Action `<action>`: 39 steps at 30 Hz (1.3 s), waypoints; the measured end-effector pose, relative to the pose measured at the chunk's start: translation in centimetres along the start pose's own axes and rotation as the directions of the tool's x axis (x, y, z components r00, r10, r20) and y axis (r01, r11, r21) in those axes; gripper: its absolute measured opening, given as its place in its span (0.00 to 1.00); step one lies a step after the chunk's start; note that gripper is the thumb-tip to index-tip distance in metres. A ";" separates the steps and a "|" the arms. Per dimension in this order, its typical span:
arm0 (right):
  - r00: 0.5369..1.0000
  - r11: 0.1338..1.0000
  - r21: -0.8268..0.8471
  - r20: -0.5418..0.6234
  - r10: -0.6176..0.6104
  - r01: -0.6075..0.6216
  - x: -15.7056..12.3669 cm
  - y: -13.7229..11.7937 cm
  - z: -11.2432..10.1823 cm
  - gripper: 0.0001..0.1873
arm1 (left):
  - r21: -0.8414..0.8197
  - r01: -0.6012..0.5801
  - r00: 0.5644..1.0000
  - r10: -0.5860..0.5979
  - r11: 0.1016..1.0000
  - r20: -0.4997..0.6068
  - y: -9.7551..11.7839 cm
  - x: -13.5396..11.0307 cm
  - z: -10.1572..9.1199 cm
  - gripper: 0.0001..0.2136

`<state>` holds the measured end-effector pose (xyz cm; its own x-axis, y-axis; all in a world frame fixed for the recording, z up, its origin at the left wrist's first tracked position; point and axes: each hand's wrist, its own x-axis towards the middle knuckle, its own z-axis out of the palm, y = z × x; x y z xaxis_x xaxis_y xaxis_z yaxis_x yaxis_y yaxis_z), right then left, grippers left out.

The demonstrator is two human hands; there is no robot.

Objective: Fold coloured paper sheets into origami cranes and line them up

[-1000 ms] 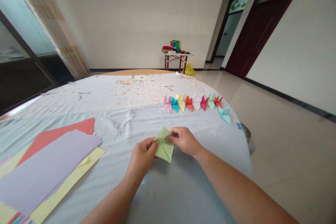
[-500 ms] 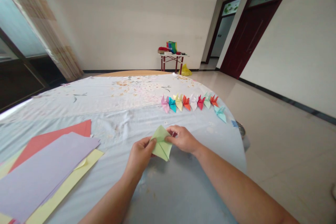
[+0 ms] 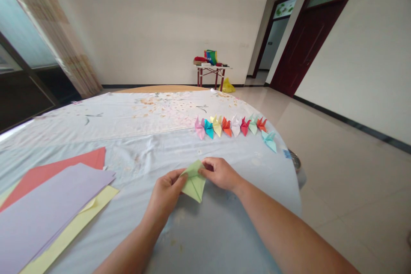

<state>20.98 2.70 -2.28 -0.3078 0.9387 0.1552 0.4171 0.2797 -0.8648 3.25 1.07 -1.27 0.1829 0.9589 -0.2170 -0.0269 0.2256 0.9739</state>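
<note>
A light green folded paper [image 3: 194,183], kite-shaped, is held just above the pale cloth of the round table [image 3: 224,231]. My left hand [image 3: 165,193] pinches its left edge with thumb and fingers. My right hand [image 3: 218,174] pinches its upper right corner, fingers curled. Both hands are closed on the paper near the table's front middle.
A row of several small folded paper cranes [image 3: 229,126] in mixed colours stands toward the far right of the table. Large purple [image 3: 48,209], red [image 3: 54,169] and yellow [image 3: 73,229] sheets lie stacked at the left. A small table [image 3: 210,70] with bags stands by the far wall.
The green paper and both hands have dropped slightly lower and a little left in view. The top flap looks pressed flatter. The view has shifted a bit.
</note>
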 end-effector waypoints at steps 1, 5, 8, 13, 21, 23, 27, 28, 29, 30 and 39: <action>1.000 1.000 -0.001 -0.004 0.006 -0.006 0.0 0.2 0.1 0.10 | 0.005 0.003 1.000 -0.003 1.000 0.005 0.1 -0.1 0.1 0.18; 1.000 1.000 -0.030 -0.015 0.008 -0.008 0.0 0.2 0.3 0.08 | 0.051 0.011 0.998 -0.014 0.999 0.055 0.3 -0.3 0.3 0.19; 1.000 0.999 -0.053 -0.024 -0.006 0.005 -0.1 -0.4 0.4 0.08 | 0.090 0.025 0.998 -0.030 0.996 0.056 0.3 -0.3 0.3 0.19; 0.997 0.999 0.043 -0.077 -0.010 0.014 -0.3 -1.5 0.1 0.13 | 0.061 0.050 0.999 -0.050 0.997 0.005 0.1 0.0 0.0 0.19; 0.981 0.925 0.340 -0.026 0.190 -0.170 0.1 -1.4 -0.3 0.19 | -0.032 0.040 0.999 -0.041 0.999 -0.030 0.4 -0.1 0.2 0.19; 0.979 0.900 0.394 0.004 0.204 -0.189 0.1 -1.3 -0.2 0.19 | -0.041 0.033 0.999 -0.034 0.999 -0.027 0.5 -0.1 0.2 0.20; 0.974 0.861 0.458 0.076 0.212 -0.223 0.1 -1.2 0.0 0.19 | -0.074 0.005 1.000 -0.006 0.997 -0.022 0.4 0.2 -0.1 0.21; 0.974 0.859 0.461 0.091 0.205 -0.224 0.1 -1.2 0.0 0.19 | -0.076 -0.002 1.000 0.000 0.997 -0.023 0.3 0.3 -0.2 0.21; 0.975 0.859 0.461 0.105 0.197 -0.223 0.1 -1.2 0.0 0.19 | -0.073 -0.006 1.000 0.004 0.997 -0.023 0.2 0.4 -0.2 0.21; 0.975 0.861 0.459 0.118 0.188 -0.221 0.1 -1.2 0.0 0.19 | -0.065 -0.007 1.000 0.006 0.998 -0.023 0.1 0.4 -0.3 0.21; 0.980 0.885 0.427 0.139 0.141 -0.188 -0.1 -1.2 0.4 0.18 | -0.036 0.007 1.000 -0.008 0.999 -0.023 -0.4 0.3 -0.3 0.19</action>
<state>20.18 2.19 -1.46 -0.3621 0.9314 -0.0363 0.0620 -0.0148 -0.9980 3.02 1.36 -1.79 0.1601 0.9609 -0.2261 -0.0606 0.2381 0.9693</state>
